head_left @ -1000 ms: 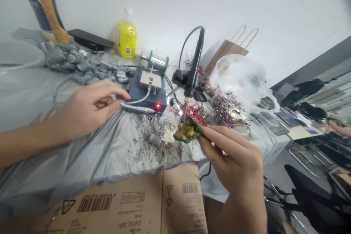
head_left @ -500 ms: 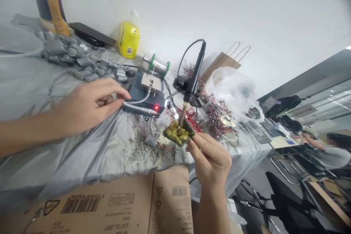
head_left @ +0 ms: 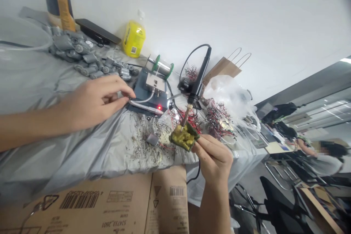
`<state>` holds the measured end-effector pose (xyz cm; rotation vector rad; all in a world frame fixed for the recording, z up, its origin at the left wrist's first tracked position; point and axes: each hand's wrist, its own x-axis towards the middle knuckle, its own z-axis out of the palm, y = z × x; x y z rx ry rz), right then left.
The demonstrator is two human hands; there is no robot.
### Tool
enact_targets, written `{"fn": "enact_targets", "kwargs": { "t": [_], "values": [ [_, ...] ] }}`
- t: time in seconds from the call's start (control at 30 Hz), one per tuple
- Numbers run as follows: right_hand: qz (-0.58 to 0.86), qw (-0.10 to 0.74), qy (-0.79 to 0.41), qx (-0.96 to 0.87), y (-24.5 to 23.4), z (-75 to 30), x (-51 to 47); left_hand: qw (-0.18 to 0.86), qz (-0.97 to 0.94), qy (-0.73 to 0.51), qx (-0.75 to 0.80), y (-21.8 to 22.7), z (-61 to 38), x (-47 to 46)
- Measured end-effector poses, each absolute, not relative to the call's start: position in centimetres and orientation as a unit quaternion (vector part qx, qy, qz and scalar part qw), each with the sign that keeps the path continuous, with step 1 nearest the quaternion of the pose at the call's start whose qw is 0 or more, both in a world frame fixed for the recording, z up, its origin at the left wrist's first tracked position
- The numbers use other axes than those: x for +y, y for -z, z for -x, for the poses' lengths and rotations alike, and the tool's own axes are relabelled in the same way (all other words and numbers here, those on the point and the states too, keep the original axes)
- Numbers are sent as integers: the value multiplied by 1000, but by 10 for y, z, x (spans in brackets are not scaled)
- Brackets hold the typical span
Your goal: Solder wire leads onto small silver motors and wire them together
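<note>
My right hand pinches a yellow-green cleaning sponge with dark edges. The tip of an upright soldering iron, held in a stand, reaches down into the sponge's worn surface. At the left, my left hand has thumb and forefinger brought together on the bend of a white solder feed tube. That tube loops across a dark blue feeder box with a lit red light. A green-rimmed solder spool sits on the box.
Several small grey motors lie piled behind my left hand. A yellow bottle stands by the wall. Red and black wires, a plastic bag and solder bits are on the table. Cardboard boxes stand in front. A person sits far right.
The sponge has shifted and tilted against the iron's tip, which now meets it nearer its upper left part. My left hand stays at the feed tube. The whole view has shifted slightly.
</note>
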<state>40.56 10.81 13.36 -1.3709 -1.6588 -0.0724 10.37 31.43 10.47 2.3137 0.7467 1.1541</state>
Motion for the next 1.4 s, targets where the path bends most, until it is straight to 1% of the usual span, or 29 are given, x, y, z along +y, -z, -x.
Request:
{"fn": "enact_targets", "kwargs": {
  "t": [0.13,0.3,0.5,0.67,0.8,0.97,1.1,1.23,1.4],
  "values": [
    [563,489,38,-665,-132,-408,112,219,-838,-420,273,-105,-104,314],
    [545,474,-9,-692,-132,-410,115,219,-835,-424,274,-105,-103,314],
    [549,485,-16,-680,-134,-407,118,216,-837,-422,273,-103,-102,314],
    [545,464,-29,-698,-143,-408,117,211,-838,-425,268,-103,-103,315],
    [548,468,-26,-693,-146,-410,118,208,-840,-424,268,-103,-103,316],
    [545,442,-45,-711,-150,-413,115,208,-838,-425,270,-103,-104,314],
    [560,458,-26,-689,-153,-412,114,198,-838,-424,279,-103,-105,313],
    [561,437,-46,-702,-157,-408,112,198,-839,-422,281,-103,-106,314],
    [569,438,-44,-694,-162,-406,111,206,-835,-429,277,-101,-106,316]
  ]
}}
